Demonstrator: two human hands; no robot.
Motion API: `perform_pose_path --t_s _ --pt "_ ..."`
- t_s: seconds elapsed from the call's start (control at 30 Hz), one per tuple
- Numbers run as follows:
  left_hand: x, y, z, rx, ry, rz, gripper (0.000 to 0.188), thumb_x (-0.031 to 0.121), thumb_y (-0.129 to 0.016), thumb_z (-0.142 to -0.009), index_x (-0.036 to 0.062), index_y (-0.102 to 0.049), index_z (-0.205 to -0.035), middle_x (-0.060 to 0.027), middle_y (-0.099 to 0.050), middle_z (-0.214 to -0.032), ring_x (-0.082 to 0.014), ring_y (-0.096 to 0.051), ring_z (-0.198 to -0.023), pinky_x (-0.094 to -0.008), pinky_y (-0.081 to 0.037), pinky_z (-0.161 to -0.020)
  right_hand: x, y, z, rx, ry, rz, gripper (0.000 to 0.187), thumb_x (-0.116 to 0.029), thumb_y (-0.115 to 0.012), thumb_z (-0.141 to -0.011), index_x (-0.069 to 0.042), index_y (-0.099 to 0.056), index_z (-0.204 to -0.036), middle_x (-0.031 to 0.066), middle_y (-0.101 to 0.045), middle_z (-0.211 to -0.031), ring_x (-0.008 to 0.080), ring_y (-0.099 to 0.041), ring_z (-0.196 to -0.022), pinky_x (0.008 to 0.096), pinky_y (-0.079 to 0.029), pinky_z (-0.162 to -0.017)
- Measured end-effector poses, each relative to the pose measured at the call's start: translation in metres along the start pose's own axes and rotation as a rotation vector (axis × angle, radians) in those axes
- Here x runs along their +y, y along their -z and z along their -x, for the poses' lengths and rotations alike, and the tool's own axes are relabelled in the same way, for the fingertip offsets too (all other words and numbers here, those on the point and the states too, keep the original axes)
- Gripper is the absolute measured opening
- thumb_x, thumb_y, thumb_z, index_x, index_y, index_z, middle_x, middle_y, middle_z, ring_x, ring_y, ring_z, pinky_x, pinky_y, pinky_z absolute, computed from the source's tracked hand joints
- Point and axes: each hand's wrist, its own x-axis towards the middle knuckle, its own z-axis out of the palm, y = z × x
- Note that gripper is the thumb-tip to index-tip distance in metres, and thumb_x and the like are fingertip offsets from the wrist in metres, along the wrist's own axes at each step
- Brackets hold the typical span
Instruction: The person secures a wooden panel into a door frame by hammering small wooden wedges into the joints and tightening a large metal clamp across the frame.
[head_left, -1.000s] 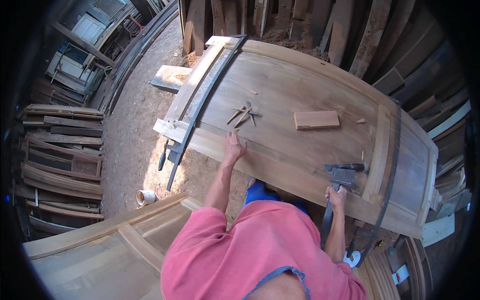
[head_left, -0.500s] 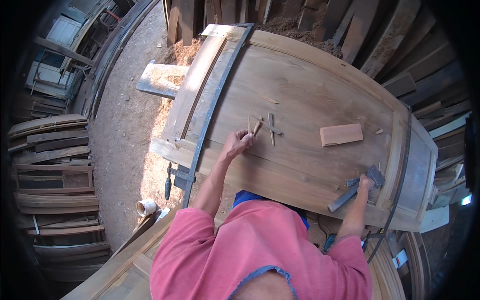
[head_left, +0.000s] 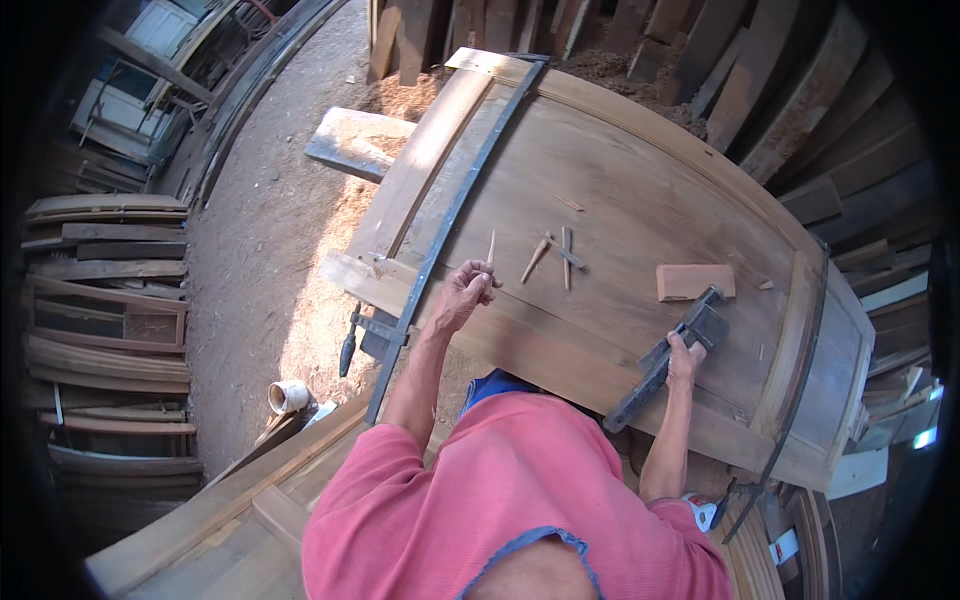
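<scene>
Pale wood (head_left: 492,247) juts upward, pinched in the left hand (head_left: 467,294); well apart, the right hand (head_left: 686,356) grips a hammer (head_left: 710,324).

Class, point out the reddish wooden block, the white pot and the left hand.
Wooden block (head_left: 692,281), head view: top face.
White pot (head_left: 294,396), head view: outer side.
Left hand (head_left: 467,294), head view: its back.

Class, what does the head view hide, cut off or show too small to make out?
In the head view:
Thin, pale wooden sliver: gripped end, hidden by left hand.
Dark grey, block-headed hammer: gripped part, covered by right hand.
Brown wooden panelled frame, lower left: cut off by bottom edge, partly covered by pink cloth shirt.
Small white cylindrical container: contents, too small.
</scene>
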Motion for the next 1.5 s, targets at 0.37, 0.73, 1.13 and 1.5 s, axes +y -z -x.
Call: perform_pose_path --t_s 0.37,0.73,1.13,1.5 --pt "0.034 0.028 0.167 0.399 -0.268 0.091 0.029 0.004 -0.058 -0.096 0.0009 -0.059 -0.124 -0.005 -0.065 -0.097 -0.0099 -0.06 -0.082 -0.0228 -0.049 -0.075 -0.029 -0.148 0.011 -0.321 0.424 0.582 0.029 -0.021 -0.07 -0.072 0.002 -0.069 -0.09 0.0111 -0.07 -0.08 0.0215 -0.066 -0.074 0.0383 -0.051 -0.071" --pt "0.037 0.154 0.238 0.683 -0.486 0.417 0.022 0.024 -0.056 -0.104 0.0051 -0.057 -0.116 -0.0031 -0.066 -0.096 -0.0112 -0.061 -0.076 -0.0292 -0.053 -0.072 -0.011 -0.247 0.116 -0.719 0.231 0.561 0.009 -0.013 -0.068 -0.065 -0.006 -0.062 -0.065 -0.0007 -0.058 -0.06 0.0102 -0.052 -0.052 0.0318 -0.04 -0.049" --pt "0.045 0.342 0.228 0.718 -0.007 -0.568 0.025 0.022 -0.067 -0.093 0.0012 -0.063 -0.106 -0.0036 -0.064 -0.081 -0.0117 -0.058 -0.073 -0.0301 -0.049 -0.068 0.004 -0.307 0.177 -0.284 0.212 1.01 0.068 -0.044 -0.077 -0.071 0.015 -0.067 -0.105 0.0352 -0.066 -0.11 0.0437 -0.066 -0.109 0.0469 -0.051 -0.093" --pt "0.06 0.337 0.16 0.528 -0.087 -0.99 0.041 0.031 -0.073 -0.084 0.0034 -0.064 -0.114 -0.0215 -0.069 -0.105 -0.0381 -0.066 -0.101 -0.0461 -0.052 -0.09 0.005 -0.316 0.172 -0.317 0.128 1.006 0.072 -0.043 -0.078 -0.072 0.017 -0.064 -0.109 0.0364 -0.064 -0.116 0.0438 -0.064 -0.113 0.0457 -0.05 -0.097"
